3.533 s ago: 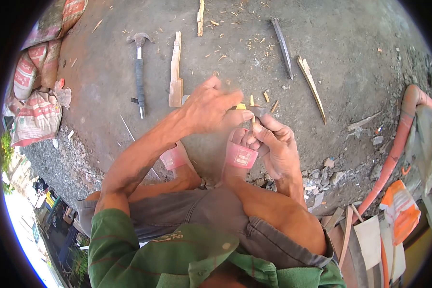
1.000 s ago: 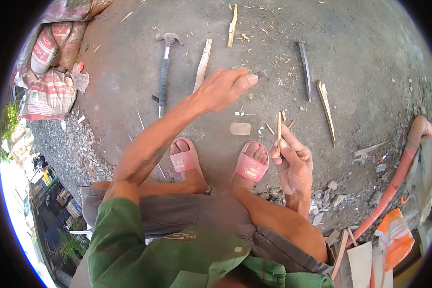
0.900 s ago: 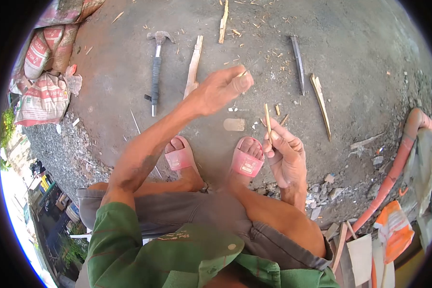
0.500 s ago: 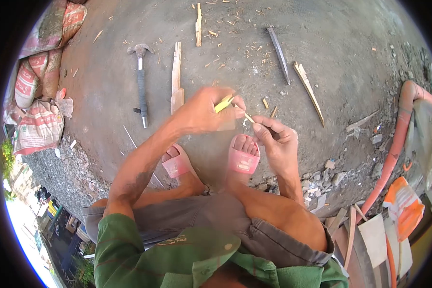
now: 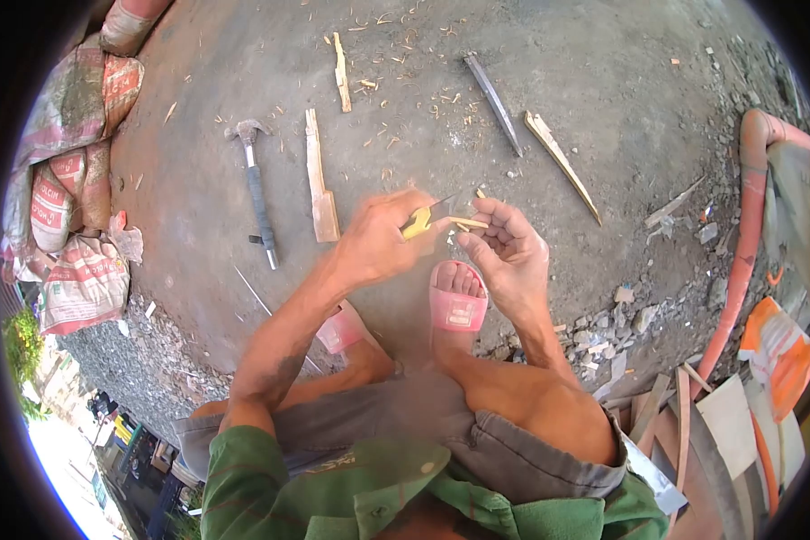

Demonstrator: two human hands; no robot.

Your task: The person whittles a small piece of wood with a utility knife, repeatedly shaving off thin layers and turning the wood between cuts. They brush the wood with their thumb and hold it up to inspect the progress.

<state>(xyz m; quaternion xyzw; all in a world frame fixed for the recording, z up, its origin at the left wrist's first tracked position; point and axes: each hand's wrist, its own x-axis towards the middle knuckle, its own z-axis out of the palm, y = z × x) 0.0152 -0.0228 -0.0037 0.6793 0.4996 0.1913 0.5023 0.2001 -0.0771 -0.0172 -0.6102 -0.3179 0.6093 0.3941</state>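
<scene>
My left hand [image 5: 378,236] is closed around the yellow handle of a utility knife [image 5: 417,223], its thin blade pointing up and right. Just to the right, a small pale wooden stick [image 5: 468,222] is held at its right end between the thumb and fingers of my right hand [image 5: 516,252]. The stick's left end lies right at the fingertips of my left hand, close below the blade. Both hands are above the ground in front of my pink sandals [image 5: 459,310].
A claw hammer [image 5: 259,193] and split wood pieces [image 5: 322,184] lie on the left. Farther right are a dark metal bar [image 5: 495,103] and a long wood sliver [image 5: 562,166]. Cement sacks [image 5: 81,283] stack at left; a pink pipe [image 5: 742,243] runs along the right. Shavings dot the ground.
My view has shifted, so the ground objects appear farther left. The knife has turned and its blade now shows; the stick lies more level between my hands.
</scene>
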